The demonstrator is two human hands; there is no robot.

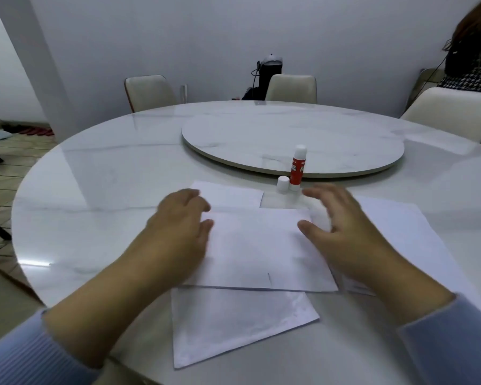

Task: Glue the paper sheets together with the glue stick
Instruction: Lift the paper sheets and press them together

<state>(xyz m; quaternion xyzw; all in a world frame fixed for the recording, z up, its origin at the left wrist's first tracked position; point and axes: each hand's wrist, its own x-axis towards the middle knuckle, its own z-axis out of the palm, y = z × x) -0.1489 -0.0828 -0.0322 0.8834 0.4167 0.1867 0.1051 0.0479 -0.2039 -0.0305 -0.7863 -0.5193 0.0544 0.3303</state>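
The glue stick (297, 167) stands upright just right of frame centre, its long axis vertical, on the table (95, 190) at the near edge of the turntable (261, 134). Its loose white cap (283, 184) stands touching it on the left. It lies just above my right hand (342, 226) in the frame, so that hand is nearer, and I judge a short forward reach would take it. My right hand is open, fingers spread and blurred, holding nothing. My left hand (181, 226) is open too, resting flat on the left edge of the top sheet (261, 251). More sheets (233, 323) poke out beneath, toward the bottom. The red label reads "GLUE STICK"; the brand is too small to read.
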